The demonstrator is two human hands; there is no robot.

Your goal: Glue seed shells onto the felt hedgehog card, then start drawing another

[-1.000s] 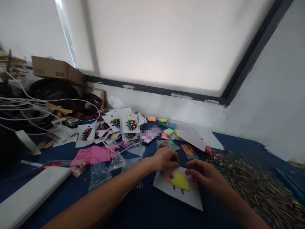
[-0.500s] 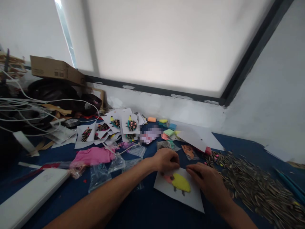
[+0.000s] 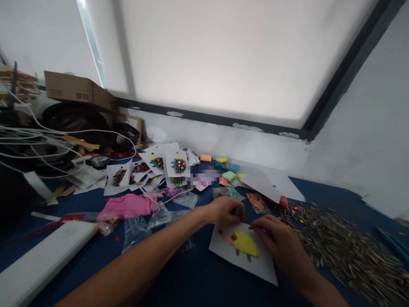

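The left hand (image 3: 227, 212), its grip unclear, rested at the card (image 3: 225, 251), probably to steady it, while the right hand (image 3: 278, 239) pinched a small seed (image 3: 251, 228).

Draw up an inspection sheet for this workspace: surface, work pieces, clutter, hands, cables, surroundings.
Surface: blue tabletop, a pile of striped seeds spread over its right side.
Work pieces: white card lying flat, bearing a yellow shape with a pinkish part at its left end and two dark legs.
Clutter: pink bundle, clear plastic bags and long white box to the left; seed-decorated cards overlapping farther back.
Hands: left hand at the card's far edge; right hand over its right side, a small dark piece at the fingertips.
Cables: white cables looping at far left, apart from both hands.
Surroundings: cardboard box rear left; white wall behind.
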